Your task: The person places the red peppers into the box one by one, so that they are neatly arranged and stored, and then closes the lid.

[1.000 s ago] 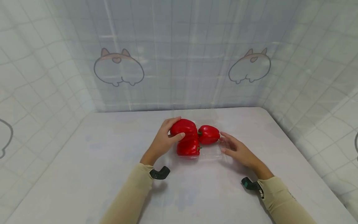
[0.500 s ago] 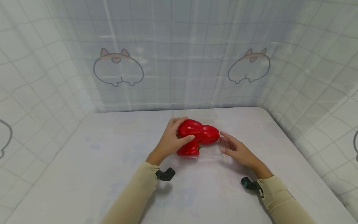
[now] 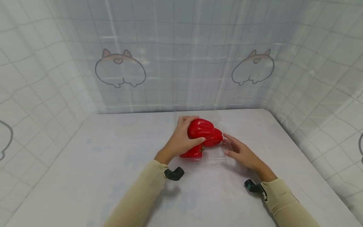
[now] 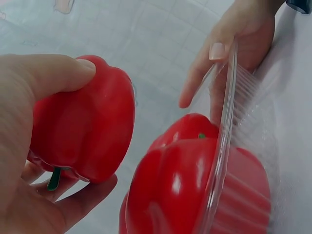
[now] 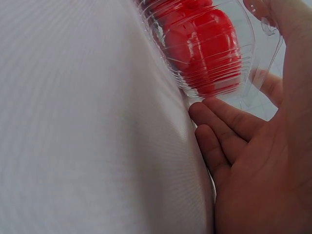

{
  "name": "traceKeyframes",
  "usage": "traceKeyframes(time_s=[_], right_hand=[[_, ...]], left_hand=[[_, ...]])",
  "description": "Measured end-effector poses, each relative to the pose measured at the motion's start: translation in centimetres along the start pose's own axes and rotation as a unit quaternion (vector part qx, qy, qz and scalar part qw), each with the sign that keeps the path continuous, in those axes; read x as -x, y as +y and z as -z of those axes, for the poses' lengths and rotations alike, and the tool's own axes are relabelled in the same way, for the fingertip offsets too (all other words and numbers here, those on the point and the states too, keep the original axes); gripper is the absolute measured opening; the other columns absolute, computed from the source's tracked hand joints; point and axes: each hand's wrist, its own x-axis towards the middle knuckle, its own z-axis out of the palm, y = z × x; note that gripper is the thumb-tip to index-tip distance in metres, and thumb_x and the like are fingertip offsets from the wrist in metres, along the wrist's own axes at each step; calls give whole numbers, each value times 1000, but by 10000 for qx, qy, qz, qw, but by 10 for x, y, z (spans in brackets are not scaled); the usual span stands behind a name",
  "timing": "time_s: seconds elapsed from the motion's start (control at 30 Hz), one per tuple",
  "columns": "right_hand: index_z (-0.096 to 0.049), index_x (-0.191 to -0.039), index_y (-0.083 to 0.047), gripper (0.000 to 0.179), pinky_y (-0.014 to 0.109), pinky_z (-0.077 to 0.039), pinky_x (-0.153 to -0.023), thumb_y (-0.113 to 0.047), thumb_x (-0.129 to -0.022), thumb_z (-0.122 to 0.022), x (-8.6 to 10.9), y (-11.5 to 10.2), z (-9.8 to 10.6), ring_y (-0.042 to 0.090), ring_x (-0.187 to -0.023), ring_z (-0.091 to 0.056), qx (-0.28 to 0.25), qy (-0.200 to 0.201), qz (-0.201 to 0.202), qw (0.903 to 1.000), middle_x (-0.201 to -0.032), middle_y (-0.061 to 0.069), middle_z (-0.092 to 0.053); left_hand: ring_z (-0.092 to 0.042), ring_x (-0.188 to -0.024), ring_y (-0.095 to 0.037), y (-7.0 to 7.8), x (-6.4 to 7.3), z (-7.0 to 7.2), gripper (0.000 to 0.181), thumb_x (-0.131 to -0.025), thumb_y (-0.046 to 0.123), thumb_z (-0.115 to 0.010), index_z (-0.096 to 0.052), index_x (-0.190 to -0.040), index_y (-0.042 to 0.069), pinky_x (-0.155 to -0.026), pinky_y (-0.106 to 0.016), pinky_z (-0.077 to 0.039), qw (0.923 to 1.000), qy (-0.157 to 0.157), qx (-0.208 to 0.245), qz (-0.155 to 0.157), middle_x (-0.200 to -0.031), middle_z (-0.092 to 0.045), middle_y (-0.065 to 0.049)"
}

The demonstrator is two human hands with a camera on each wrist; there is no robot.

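My left hand [image 3: 180,140] grips a red bell pepper [image 3: 200,127] from its left side, thumb in front. In the left wrist view this pepper [image 4: 92,122] hangs clear of the others, green stem downward. Below it, a clear plastic container [image 3: 215,155] holds two more: one red bell pepper [image 3: 217,138] at the right and another red bell pepper [image 3: 191,154] at the front left, both partly covered in the head view. My right hand [image 3: 242,154] touches the container's right end with relaxed, spread fingers; the right wrist view shows fingertips [image 5: 202,109] low beside its ribbed wall.
A clear panel [image 3: 195,115], apparently the container's lid, extends behind the peppers. The white table [image 3: 127,142] is enclosed by a back curtain [image 3: 187,69] and side curtains with a grid pattern. Both wrists wear dark camera mounts.
My left hand has carried its pepper to the right, from above the container's left part to over its middle, now partly covering the right pepper. The right hand has stayed in place.
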Motion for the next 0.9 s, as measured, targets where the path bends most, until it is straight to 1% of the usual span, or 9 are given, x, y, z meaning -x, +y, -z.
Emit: traceKeyframes(time_s=[0.1,0.17,0.23,0.37,0.47,0.57,0.7,0.83,0.9], right_hand=[[-29,-159,-24,75,55,-36,-109,-28,-95,-68,0,-1,0,36,-142,-38,42,42,-57,10000,-153,14,-44],[-29,-159,-26,75,56,-36,-109,-28,-95,-69,0,-1,0,35,-142,-38,56,37,-86,9999,-153,13,-44],[-29,-158,-28,75,56,-37,-109,-29,-95,-69,0,-1,0,35,-142,-38,26,24,-95,9999,-153,13,-44],[-29,-159,-27,75,57,-37,-108,-29,-95,-68,-1,-1,0,35,-143,-37,5,-13,-47,10000,-153,13,-43],[-29,-159,-27,75,57,-36,-109,-28,-95,-68,-1,-1,-1,35,-143,-37,-29,-22,-28,10000,-153,14,-43],[-29,-159,-27,74,57,-35,-110,-28,-96,-68,0,-2,-1,35,-143,-37,-75,-32,-18,10000,-153,14,-43],[-29,-159,-26,74,57,-35,-110,-26,-96,-67,0,-4,0,35,-142,-38,-89,-28,-1,10000,-153,14,-43],[-29,-158,-27,73,58,-36,-109,-27,-96,-67,0,-4,1,35,-142,-39,-50,-5,28,10000,-153,14,-44],[-29,-158,-28,73,59,-35,-109,-27,-96,-67,-1,-4,1,35,-142,-39,-34,-7,43,10000,-153,14,-44]], left_hand=[[-45,-125,-19,3,-1,-2,78,-82,27,-82,-39,-147,25,-88,-41,-56,9999,-95,15,-117,-140,-38,1],[-45,-126,-18,4,-2,-3,79,-82,26,-82,-38,-147,24,-88,-41,-56,9998,-99,13,-184,-140,-39,1],[-45,-125,-17,5,-2,-3,79,-82,24,-82,-38,-147,23,-88,-40,-56,9997,-52,15,-229,-139,-40,1],[-45,-123,-15,4,-2,-5,79,-80,25,-83,-39,-146,22,-87,-39,-57,9994,143,-1,-328,-137,-43,3],[-46,-122,-14,4,-3,-8,79,-80,26,-84,-40,-144,22,-87,-38,-57,9992,203,28,-357,-136,-45,4],[-47,-122,-15,6,-3,-10,79,-80,28,-84,-39,-144,20,-87,-38,-57,9995,128,105,-258,-136,-47,5],[-48,-123,-17,9,-4,-11,81,-80,29,-84,-37,-145,19,-87,-39,-57,9997,-67,211,48,-136,-48,4],[-49,-123,-18,13,-6,-12,82,-80,32,-84,-35,-145,19,-86,-40,-57,9990,-285,155,309,-137,-50,3],[-48,-124,-19,14,-8,-13,84,-80,34,-84,-34,-147,21,-87,-41,-57,9986,-406,64,344,-139,-49,2]])
